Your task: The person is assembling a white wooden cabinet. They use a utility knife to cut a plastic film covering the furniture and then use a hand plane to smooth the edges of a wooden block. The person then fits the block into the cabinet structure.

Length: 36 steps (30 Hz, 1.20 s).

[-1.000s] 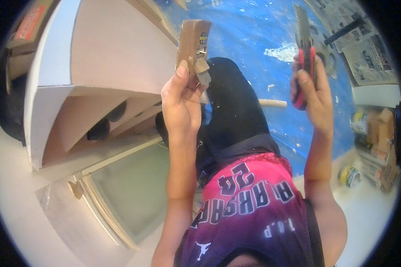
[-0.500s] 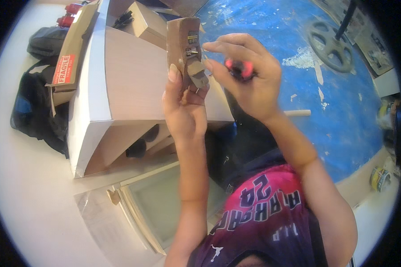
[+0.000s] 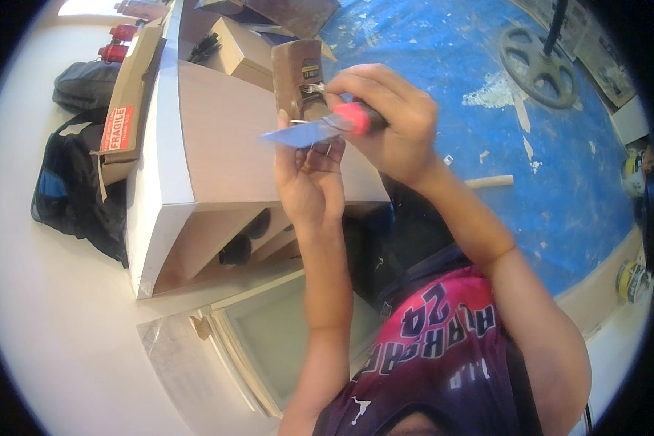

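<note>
A brown, slightly curved block-like piece point(image 3: 288, 76) stands upright in my left hand point(image 3: 314, 190), whose fingers are closed round its lower end. Its face bears a small dark and yellow label and some shiny metal bits; its exact kind I cannot make out. My right hand point(image 3: 398, 123) is closed round a putty knife point(image 3: 357, 118) with a red and black handle. The knife's broad blade points left, crossing in front of the brown piece's lower part and my left fingers. Right thumb and fingertips are at the metal bits. The blade is slightly blurred.
Behind my hands stands a pale wooden cabinet point(image 3: 229, 138), with an open cardboard box point(image 3: 134, 94) at its left and a small carton point(image 3: 243, 54) on top. Blue sheeting point(image 3: 443, 80) covers the floor at right, with a round-based stand point(image 3: 538, 69) and a short pale stick point(image 3: 489, 181).
My right hand has moved left to the brown piece. The putty knife has swung round, so its blade now shows across the front of the piece.
</note>
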### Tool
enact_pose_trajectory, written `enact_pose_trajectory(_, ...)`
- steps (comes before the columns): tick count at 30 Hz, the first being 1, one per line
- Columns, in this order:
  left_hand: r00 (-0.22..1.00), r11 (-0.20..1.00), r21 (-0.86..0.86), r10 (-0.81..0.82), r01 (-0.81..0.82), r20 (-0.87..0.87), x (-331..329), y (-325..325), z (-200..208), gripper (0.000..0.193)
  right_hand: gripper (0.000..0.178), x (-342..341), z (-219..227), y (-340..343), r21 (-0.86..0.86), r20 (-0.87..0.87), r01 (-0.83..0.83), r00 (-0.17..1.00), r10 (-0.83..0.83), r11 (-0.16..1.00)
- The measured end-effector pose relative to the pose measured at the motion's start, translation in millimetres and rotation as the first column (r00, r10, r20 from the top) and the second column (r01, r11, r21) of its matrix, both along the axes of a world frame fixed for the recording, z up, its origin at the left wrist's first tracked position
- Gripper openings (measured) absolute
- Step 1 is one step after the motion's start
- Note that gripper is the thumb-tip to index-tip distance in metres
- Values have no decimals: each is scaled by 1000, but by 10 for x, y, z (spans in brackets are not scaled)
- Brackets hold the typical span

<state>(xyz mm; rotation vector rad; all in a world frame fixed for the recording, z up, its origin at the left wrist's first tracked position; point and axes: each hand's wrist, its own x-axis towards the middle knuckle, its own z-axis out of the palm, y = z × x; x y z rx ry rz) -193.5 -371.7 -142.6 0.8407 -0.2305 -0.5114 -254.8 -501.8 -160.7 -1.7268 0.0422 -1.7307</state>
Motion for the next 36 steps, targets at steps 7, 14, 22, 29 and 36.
enact_pose_trajectory(7,987,983,-142,-131,117,-91,176,124,60,56,25,-428,-244,-306,600,-265,38,952,154,799)
enact_pose_trajectory(14,794,789,-475,-549,390,-260,122,243,-53,74,45,-446,-887,-621,497,-637,221,749,180,839)
enact_pose_trajectory(22,938,935,195,-324,298,122,-557,1288,-561,79,38,-920,-1130,-72,871,-357,-212,347,867,443)
enact_pose_trajectory(29,944,840,-433,306,-327,-120,-699,2311,-1028,61,38,-851,-1396,51,918,-304,-101,439,846,383)
enact_pose_trajectory(36,776,746,-433,613,-506,147,-153,2918,-678,66,41,-520,-1160,-17,882,-300,-200,461,835,427)
